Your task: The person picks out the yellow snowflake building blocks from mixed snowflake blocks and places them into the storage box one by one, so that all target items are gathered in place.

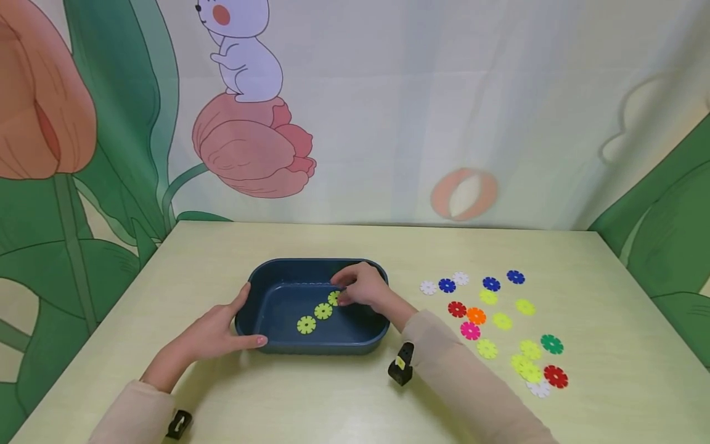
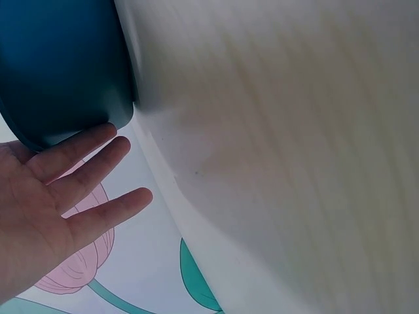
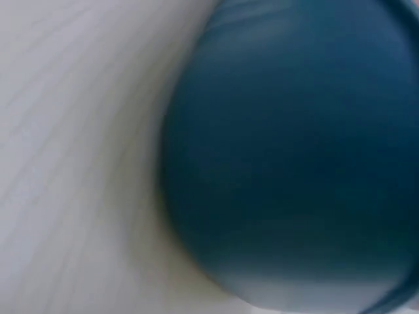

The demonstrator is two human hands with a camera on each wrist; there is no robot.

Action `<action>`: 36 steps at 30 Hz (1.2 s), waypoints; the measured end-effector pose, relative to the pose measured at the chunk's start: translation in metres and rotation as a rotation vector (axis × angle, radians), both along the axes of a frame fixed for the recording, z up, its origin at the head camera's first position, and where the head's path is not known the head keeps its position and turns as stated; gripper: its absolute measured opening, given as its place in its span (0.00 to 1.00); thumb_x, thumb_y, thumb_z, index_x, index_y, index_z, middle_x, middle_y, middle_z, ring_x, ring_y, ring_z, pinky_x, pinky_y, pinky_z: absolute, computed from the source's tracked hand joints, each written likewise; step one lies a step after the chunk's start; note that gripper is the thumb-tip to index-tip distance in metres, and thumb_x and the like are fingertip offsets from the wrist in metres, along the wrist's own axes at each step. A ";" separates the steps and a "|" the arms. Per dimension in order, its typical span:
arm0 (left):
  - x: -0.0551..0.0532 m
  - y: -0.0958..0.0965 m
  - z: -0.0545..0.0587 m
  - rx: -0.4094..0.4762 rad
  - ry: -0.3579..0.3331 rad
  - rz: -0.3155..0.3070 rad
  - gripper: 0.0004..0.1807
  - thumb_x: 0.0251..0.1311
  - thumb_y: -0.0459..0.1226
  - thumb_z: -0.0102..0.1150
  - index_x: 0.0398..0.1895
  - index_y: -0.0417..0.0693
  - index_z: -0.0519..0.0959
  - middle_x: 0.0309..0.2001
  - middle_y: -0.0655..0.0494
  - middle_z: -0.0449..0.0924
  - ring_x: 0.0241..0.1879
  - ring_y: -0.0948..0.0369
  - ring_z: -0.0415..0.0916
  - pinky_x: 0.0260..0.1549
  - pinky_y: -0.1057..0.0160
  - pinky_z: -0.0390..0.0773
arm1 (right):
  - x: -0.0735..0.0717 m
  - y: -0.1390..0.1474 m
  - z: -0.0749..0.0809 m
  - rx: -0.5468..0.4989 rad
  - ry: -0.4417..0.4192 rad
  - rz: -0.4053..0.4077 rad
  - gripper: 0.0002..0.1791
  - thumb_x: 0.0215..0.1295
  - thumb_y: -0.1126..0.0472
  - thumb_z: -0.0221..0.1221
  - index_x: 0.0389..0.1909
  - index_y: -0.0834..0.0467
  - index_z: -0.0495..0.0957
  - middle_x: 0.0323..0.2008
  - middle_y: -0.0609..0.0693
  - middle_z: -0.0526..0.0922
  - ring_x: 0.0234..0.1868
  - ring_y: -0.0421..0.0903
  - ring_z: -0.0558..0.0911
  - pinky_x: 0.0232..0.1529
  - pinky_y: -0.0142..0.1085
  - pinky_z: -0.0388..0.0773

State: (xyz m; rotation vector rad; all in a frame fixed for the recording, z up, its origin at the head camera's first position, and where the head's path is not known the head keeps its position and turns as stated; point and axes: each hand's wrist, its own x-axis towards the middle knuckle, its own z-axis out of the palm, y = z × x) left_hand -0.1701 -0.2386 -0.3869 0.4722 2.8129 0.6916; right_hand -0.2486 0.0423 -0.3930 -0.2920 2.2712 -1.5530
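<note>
A dark blue plastic basin (image 1: pixel 277 346) stands on the table, with several yellow-green notched discs (image 1: pixel 306 325) in a slanting row on its floor. At its left end is my left hand (image 1: pixel 213 333), thumb along the front corner and fingers against the side. The left wrist view shows that hand's fingers (image 2: pixel 98 219) straight and spread beside the basin. My right hand (image 1: pixel 363 287) reaches over the right rim, thumb and fingers apart, thumb tip right at the uppermost disc (image 1: pixel 334 298). In the right wrist view only the blurred basin wall (image 3: pixel 294 163) and table show; the hand is hidden.
Right of the basin lie scattered notched discs: yellow ones (image 1: pixel 502 321), blue (image 1: pixel 491 283), red (image 1: pixel 556 376), orange (image 1: pixel 476 316), pink (image 1: pixel 470 331), green (image 1: pixel 551 344) and white (image 1: pixel 428 288). A printed curtain (image 1: pixel 377 123) hangs behind the table's far edge.
</note>
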 end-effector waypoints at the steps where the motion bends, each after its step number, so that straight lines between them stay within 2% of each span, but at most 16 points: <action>1: 0.000 0.000 0.001 -0.002 -0.003 0.000 0.61 0.47 0.59 0.61 0.69 0.32 0.39 0.29 0.48 0.74 0.32 0.61 0.73 0.39 0.54 0.70 | 0.001 0.001 0.002 -0.024 0.008 0.013 0.19 0.50 0.80 0.58 0.46 0.70 0.77 0.42 0.65 0.76 0.30 0.51 0.83 0.34 0.41 0.78; 3: 0.000 0.000 0.002 -0.002 -0.013 -0.001 0.61 0.47 0.59 0.61 0.69 0.32 0.38 0.21 0.55 0.68 0.28 0.63 0.71 0.38 0.54 0.70 | 0.004 0.005 0.007 -0.056 0.036 0.044 0.19 0.51 0.79 0.58 0.47 0.70 0.76 0.42 0.67 0.75 0.31 0.52 0.83 0.36 0.43 0.77; 5: 0.000 0.000 0.003 -0.002 -0.011 -0.001 0.61 0.47 0.59 0.61 0.69 0.32 0.38 0.21 0.57 0.68 0.28 0.64 0.70 0.38 0.55 0.70 | 0.006 0.008 0.010 -0.080 0.070 0.074 0.19 0.53 0.78 0.58 0.48 0.71 0.75 0.41 0.67 0.75 0.32 0.52 0.83 0.37 0.44 0.77; 8: 0.000 0.000 0.004 -0.004 -0.014 -0.001 0.61 0.47 0.59 0.61 0.69 0.32 0.38 0.22 0.56 0.68 0.29 0.63 0.70 0.37 0.55 0.70 | 0.008 0.015 0.013 -0.099 0.122 0.111 0.17 0.54 0.75 0.58 0.48 0.69 0.75 0.40 0.67 0.75 0.33 0.51 0.82 0.36 0.41 0.77; 13: 0.000 -0.001 0.005 -0.005 -0.009 -0.003 0.61 0.47 0.59 0.61 0.69 0.31 0.39 0.26 0.53 0.71 0.33 0.62 0.72 0.39 0.54 0.70 | 0.013 0.026 0.017 -0.100 0.177 0.156 0.16 0.56 0.72 0.59 0.47 0.66 0.77 0.36 0.60 0.77 0.36 0.57 0.81 0.34 0.39 0.77; 18: 0.001 -0.001 0.003 0.000 0.004 -0.003 0.60 0.47 0.58 0.62 0.69 0.30 0.40 0.38 0.41 0.76 0.37 0.58 0.74 0.40 0.52 0.71 | 0.020 0.037 0.019 -0.109 0.200 0.172 0.16 0.57 0.70 0.60 0.47 0.65 0.77 0.37 0.59 0.77 0.36 0.61 0.79 0.36 0.42 0.77; 21: 0.001 -0.001 0.002 -0.001 0.016 -0.003 0.60 0.47 0.59 0.62 0.68 0.30 0.41 0.52 0.31 0.70 0.43 0.53 0.74 0.41 0.51 0.71 | 0.025 0.045 0.020 -0.111 0.211 0.170 0.16 0.57 0.68 0.61 0.48 0.65 0.77 0.38 0.58 0.77 0.36 0.62 0.78 0.36 0.44 0.77; 26: 0.001 0.001 0.002 -0.002 0.014 0.003 0.61 0.46 0.59 0.62 0.68 0.30 0.41 0.56 0.29 0.66 0.44 0.51 0.74 0.41 0.51 0.71 | 0.034 0.060 0.023 -0.089 0.215 0.175 0.17 0.56 0.65 0.62 0.47 0.63 0.77 0.37 0.55 0.77 0.34 0.61 0.78 0.35 0.41 0.77; 29: 0.001 0.001 0.002 -0.002 0.015 0.003 0.61 0.46 0.59 0.62 0.68 0.29 0.41 0.54 0.29 0.68 0.44 0.52 0.74 0.40 0.51 0.71 | 0.039 0.069 0.025 -0.082 0.227 0.193 0.17 0.57 0.65 0.62 0.48 0.63 0.77 0.37 0.55 0.77 0.34 0.61 0.78 0.35 0.39 0.77; 31: 0.001 0.001 0.002 -0.002 0.010 0.003 0.61 0.46 0.59 0.62 0.68 0.30 0.41 0.47 0.33 0.74 0.41 0.55 0.75 0.40 0.52 0.71 | 0.042 0.075 0.027 -0.080 0.235 0.203 0.17 0.57 0.65 0.61 0.48 0.64 0.77 0.37 0.55 0.77 0.35 0.60 0.78 0.35 0.39 0.77; 33: 0.001 0.002 0.002 -0.001 0.009 0.001 0.61 0.46 0.59 0.62 0.68 0.30 0.40 0.39 0.41 0.77 0.38 0.57 0.74 0.40 0.52 0.70 | 0.045 0.083 0.027 -0.071 0.238 0.208 0.17 0.57 0.65 0.61 0.48 0.63 0.76 0.37 0.55 0.78 0.34 0.60 0.79 0.35 0.40 0.77; 36: 0.001 0.002 0.002 -0.003 0.009 0.000 0.61 0.46 0.59 0.62 0.68 0.30 0.40 0.29 0.52 0.75 0.36 0.59 0.74 0.40 0.52 0.70 | 0.049 0.096 0.028 -0.051 0.236 0.216 0.18 0.57 0.64 0.61 0.50 0.63 0.76 0.37 0.54 0.79 0.35 0.60 0.79 0.36 0.43 0.77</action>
